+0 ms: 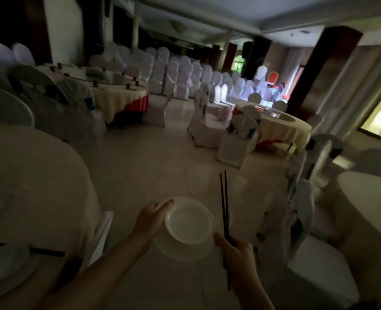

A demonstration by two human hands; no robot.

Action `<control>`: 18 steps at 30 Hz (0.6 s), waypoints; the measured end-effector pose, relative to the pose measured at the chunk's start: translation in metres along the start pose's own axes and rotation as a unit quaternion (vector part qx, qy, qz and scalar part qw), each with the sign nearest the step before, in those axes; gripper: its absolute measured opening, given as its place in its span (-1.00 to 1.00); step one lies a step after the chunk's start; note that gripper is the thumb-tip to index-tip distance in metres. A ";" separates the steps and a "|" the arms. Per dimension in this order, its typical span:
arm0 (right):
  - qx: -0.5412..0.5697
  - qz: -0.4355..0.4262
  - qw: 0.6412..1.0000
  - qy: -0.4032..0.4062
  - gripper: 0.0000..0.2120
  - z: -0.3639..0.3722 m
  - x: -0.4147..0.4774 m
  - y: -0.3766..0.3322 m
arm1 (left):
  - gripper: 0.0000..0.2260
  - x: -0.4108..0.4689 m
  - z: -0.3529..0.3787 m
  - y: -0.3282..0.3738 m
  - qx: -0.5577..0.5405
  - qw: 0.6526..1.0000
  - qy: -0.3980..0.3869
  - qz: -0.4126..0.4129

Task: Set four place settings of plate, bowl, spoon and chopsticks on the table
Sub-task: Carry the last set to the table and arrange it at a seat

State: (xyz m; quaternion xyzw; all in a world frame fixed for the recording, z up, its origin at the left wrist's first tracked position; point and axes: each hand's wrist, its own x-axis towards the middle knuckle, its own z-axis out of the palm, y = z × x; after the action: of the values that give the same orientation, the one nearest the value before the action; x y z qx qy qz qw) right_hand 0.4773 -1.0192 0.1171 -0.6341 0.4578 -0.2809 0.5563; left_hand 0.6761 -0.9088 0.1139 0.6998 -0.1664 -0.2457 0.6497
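Left hand (pixel 150 220): grips the left edge of the stacked crockery, thumb over the rim.
Bowl (pixel 188 222): round, white, glossy, shallow; sits inside the plate (pixel 180 253), between both hands.
Right hand (pixel 236 251): curled round two thin black chopsticks (pixel 224 209), just beside the bowl.
Round table (pixel 39 175): left, pale cloth, holding a white dish (pixel 3 262) and dark sticks (pixel 46 251).

Round cream-clothed table (pixel 32 175), plate (pixel 10 287) with bowl (pixel 3 260) on it, dark chopsticks (pixel 47 252) beside.
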 end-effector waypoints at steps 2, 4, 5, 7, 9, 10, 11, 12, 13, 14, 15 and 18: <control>-0.006 -0.003 1.000 -0.026 -0.75 0.009 0.048 -0.016 | -0.67 0.036 0.009 0.009 0.005 0.999 0.031 -0.005; -0.004 -0.007 0.999 -0.053 -0.78 0.023 0.094 -0.029 | -0.68 0.072 0.013 0.015 0.001 0.998 0.063 -0.014; -0.005 -0.014 0.998 -0.068 -0.78 0.031 0.116 -0.035 | -0.69 0.089 0.014 0.017 -0.004 0.997 0.078 -0.018; -0.012 -0.027 0.995 -0.098 -0.77 0.054 0.160 -0.044 | -0.70 0.129 0.013 0.019 -0.009 0.994 0.106 -0.022; -0.018 -0.032 0.991 -0.126 -0.75 0.081 0.205 -0.052 | -0.69 0.172 0.008 0.018 -0.012 0.991 0.133 -0.026; -0.021 -0.034 0.990 -0.138 -0.75 0.095 0.227 -0.056 | -0.69 0.194 0.006 0.017 -0.014 0.989 0.144 -0.029; -0.021 -0.036 0.988 -0.150 -0.74 0.111 0.249 -0.059 | -0.69 0.218 0.002 0.015 -0.017 0.987 0.154 -0.032; -0.020 -0.039 0.986 -0.159 -0.74 0.127 0.271 -0.063 | -0.69 0.243 -0.001 0.013 -0.021 0.986 0.164 -0.033; -0.019 -0.044 0.985 -0.167 -0.73 0.144 0.293 -0.067 | -0.70 0.267 -0.005 0.012 -0.025 0.984 0.174 -0.032; -0.019 -0.048 0.983 -0.175 -0.72 0.161 0.313 -0.072 | -0.70 0.291 -0.009 0.011 -0.027 0.982 0.183 -0.030; -0.020 -0.049 0.982 -0.181 -0.72 0.179 0.335 -0.077 | -0.71 0.316 -0.014 0.012 -0.029 0.981 0.192 -0.031; -0.019 -0.040 0.979 -0.198 -0.75 0.232 0.395 -0.102 | -0.73 0.384 -0.031 0.019 -0.036 0.973 0.225 -0.040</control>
State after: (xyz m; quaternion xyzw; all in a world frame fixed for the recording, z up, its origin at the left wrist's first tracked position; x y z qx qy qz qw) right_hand 0.8729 -1.2719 0.1026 -0.7057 0.3179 -0.1630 0.6118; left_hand 1.0110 -1.0971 0.0852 0.7192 0.0219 -0.1136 0.6851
